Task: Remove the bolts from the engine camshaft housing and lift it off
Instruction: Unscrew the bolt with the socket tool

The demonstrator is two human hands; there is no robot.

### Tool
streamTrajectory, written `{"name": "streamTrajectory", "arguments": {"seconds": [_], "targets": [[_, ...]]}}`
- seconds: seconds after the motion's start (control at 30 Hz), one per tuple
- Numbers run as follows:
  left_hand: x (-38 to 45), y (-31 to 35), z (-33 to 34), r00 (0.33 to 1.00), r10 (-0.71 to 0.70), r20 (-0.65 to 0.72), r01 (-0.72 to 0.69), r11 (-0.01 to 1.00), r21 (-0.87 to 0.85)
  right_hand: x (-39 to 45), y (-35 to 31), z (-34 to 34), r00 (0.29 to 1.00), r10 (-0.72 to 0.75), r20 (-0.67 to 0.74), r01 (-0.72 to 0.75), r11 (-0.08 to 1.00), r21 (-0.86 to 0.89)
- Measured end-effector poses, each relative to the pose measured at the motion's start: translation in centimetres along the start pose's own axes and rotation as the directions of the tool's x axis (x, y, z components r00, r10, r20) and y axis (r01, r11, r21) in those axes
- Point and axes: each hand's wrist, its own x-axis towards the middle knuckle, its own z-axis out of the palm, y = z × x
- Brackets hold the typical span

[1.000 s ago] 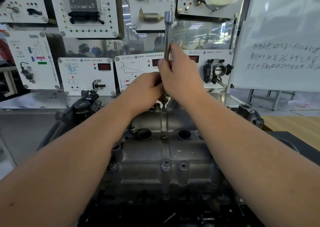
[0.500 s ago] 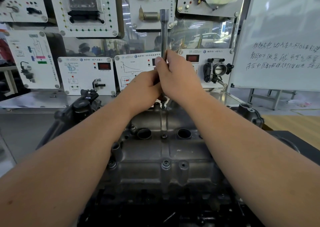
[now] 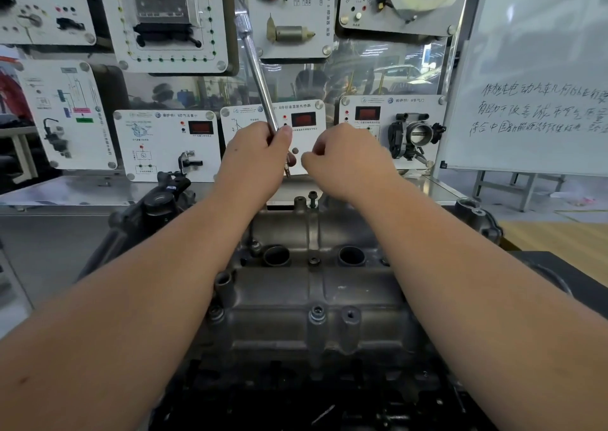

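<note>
Left hand (image 3: 255,154): fingers curled round the shaft of the long driver (image 3: 260,78), tool tilted up and to the left, its tip (image 3: 288,170) hanging in the air, apart from the engine.
Right hand (image 3: 345,160): fingers curled with the tips drawn together near the tool tip — whether something small is pinched there, cannot tell.
Camshaft housing (image 3: 312,286): still seated on the engine, in the middle between both forearms, below the hands.
Rear bolt (image 3: 312,197): standing raised out of its hole at the far edge of the housing, just under the hands — seems loosened, not yet taken away.
Other bolts: one in the centre (image 3: 314,260) between the two round wells, one near the front (image 3: 317,310), both sitting low in their seats; a further one at the left edge (image 3: 215,312).
Step in hand: probably finishing the rear bolt, then moving the tool to the next one.
To do it well: lift the loose bolt straight up with the fingertips, put it aside safely; then set the tool tip fully and squarely in the next bolt head before turning, shaft kept upright, to avoid slipping or rounding.
Risk: a bolt dropped into an open well.
Progress: early to middle, housing not ready to lift.
</note>
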Motion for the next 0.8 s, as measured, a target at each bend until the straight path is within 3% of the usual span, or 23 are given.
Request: {"name": "streamTrajectory", "arguments": {"seconds": [0.13, 0.27, 0.4, 0.5, 0.57, 0.67, 0.8], "targets": [[0.3, -0.2, 0.1, 1.0, -0.024, -0.011, 0.024, 1.0, -0.01, -0.4, 0.2, 0.3, 0.979, -0.06, 0.193, 0.106, 0.966, -0.237], [0.3, -0.3, 0.2, 1.0, -0.006, 0.01, 0.006, 1.0, -0.018, -0.3, 0.4, 0.5, 0.953, -0.138, 0.269, 0.213, 0.939, -0.271], [0.4, -0.4, 0.2, 0.999, 0.021, 0.033, -0.021, 1.0, 0.005, -0.4, 0.3, 0.5, 0.943, -0.149, 0.299, 0.231, 0.938, -0.26], [0.3, -0.3, 0.2, 0.999, 0.046, 0.015, -0.046, 0.998, 0.042, -0.1, -0.1, 0.2, 0.972, -0.16, 0.172, 0.182, 0.976, -0.116], [0.2, -0.2, 0.2, 0.999, 0.048, 0.018, -0.049, 0.998, 0.026, 0.2, -0.2, -0.6, 0.988, -0.139, -0.064, 0.14, 0.99, 0.005], [0.2, -0.1, 0.2, 0.998, 0.039, 0.046, -0.039, 0.999, -0.011, 0.2, 0.1, -1.5, 0.933, -0.017, -0.36, 0.126, 0.951, 0.282], [0.3, -0.5, 0.2, 0.996, 0.041, 0.078, -0.04, 0.999, -0.011, -0.3, -0.2, -0.8, 0.937, -0.027, -0.349, 0.142, 0.94, 0.31]]}}
